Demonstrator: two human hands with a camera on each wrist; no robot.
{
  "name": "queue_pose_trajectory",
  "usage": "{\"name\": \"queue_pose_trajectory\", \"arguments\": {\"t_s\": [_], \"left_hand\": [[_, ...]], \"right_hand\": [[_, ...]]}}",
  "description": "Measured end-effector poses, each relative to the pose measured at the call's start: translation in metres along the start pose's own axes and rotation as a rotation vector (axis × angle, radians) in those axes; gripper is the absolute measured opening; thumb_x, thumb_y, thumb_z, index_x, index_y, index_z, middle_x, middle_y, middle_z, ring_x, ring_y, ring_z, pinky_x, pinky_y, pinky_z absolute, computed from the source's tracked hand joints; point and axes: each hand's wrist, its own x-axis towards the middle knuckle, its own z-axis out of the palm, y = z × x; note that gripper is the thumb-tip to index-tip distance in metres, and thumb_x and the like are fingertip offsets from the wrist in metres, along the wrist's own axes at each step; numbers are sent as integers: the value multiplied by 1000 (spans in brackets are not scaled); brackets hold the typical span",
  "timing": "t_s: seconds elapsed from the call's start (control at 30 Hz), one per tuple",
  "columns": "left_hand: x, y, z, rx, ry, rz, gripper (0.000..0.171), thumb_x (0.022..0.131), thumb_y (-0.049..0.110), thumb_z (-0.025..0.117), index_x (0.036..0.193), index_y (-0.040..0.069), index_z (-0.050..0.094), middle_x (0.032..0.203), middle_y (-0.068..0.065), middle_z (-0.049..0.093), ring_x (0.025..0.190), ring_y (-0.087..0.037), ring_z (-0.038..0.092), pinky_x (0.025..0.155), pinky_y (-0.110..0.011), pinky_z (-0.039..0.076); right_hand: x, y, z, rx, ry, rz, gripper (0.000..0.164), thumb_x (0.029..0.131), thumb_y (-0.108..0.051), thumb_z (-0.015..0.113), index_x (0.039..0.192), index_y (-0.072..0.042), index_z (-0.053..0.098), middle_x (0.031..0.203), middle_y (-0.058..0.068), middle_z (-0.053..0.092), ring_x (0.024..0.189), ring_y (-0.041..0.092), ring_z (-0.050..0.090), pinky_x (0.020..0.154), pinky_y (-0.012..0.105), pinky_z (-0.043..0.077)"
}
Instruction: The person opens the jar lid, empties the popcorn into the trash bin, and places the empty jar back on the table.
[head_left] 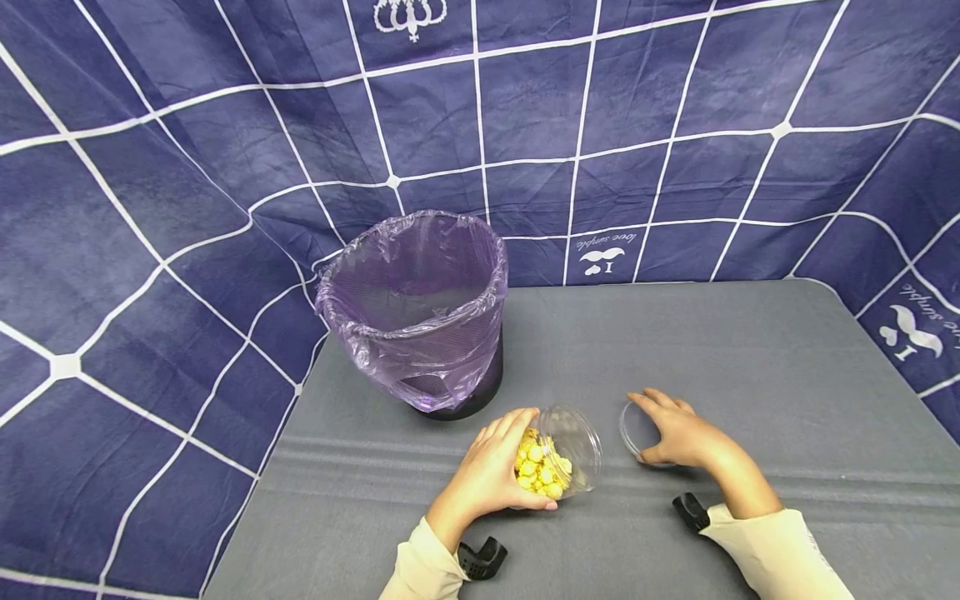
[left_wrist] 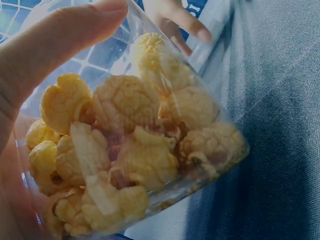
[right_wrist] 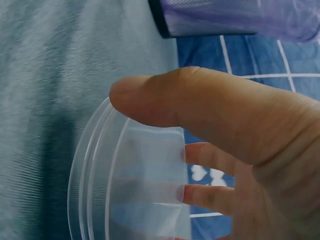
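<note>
My left hand (head_left: 486, 468) grips a clear plastic jar (head_left: 581, 454) of yellow popcorn (head_left: 542, 467), thumb on the near side and fingers over the far side. The jar is tilted, its clear end turned right. In the left wrist view the popcorn (left_wrist: 125, 145) lies against the jar's wall. To the right, my right hand (head_left: 678, 433) holds a clear round plastic lid (head_left: 637, 429) close over the table. The right wrist view shows the thumb on the edge of the lid (right_wrist: 115, 175) with fingertips at its other side.
A black mesh bin (head_left: 487, 383) lined with a purple plastic bag (head_left: 420, 350) stands behind and left of the jar. The table (head_left: 712, 350) has a grey cloth. A blue cloth (head_left: 540, 117) with white lines hangs behind and along the sides.
</note>
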Motion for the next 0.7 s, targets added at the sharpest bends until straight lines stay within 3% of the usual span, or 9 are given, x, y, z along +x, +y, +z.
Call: {"name": "queue_pose_trajectory", "arguments": {"t_s": [0.13, 0.43, 0.57, 0.7], "left_hand": [[0, 0, 0, 3, 4, 0, 111, 44, 60, 79, 134, 12, 34, 129, -4, 43, 118, -16, 40, 90, -36, 38], [-2, -1, 2, 0, 18, 4, 111, 43, 59, 79, 133, 12, 35, 128, -4, 44, 117, -16, 40, 89, -36, 38], [-2, -2, 2, 2, 18, 3, 110, 44, 59, 79, 133, 12, 35, 128, -4, 44, 118, -16, 40, 90, -36, 38], [-3, -2, 1, 1, 15, -2, 110, 44, 59, 79, 133, 12, 35, 128, -4, 43, 118, -16, 39, 91, -36, 38]], "right_hand": [[2, 4, 7, -12, -26, 25, 86, 58, -26, 78, 132, -5, 39, 133, 26, 31, 110, 58, 30, 70, 67, 35], [4, 6, 14, -10, -30, 54, 86, 59, -27, 79, 133, -7, 39, 135, 26, 28, 115, 55, 25, 76, 74, 24], [3, 5, 13, -14, -7, 46, 86, 60, -32, 79, 133, -8, 39, 135, 27, 27, 117, 56, 20, 79, 73, 23], [4, 1, 5, -22, 44, -2, 80, 68, -37, 74, 132, -5, 40, 135, 28, 27, 119, 56, 19, 82, 71, 22]]}}
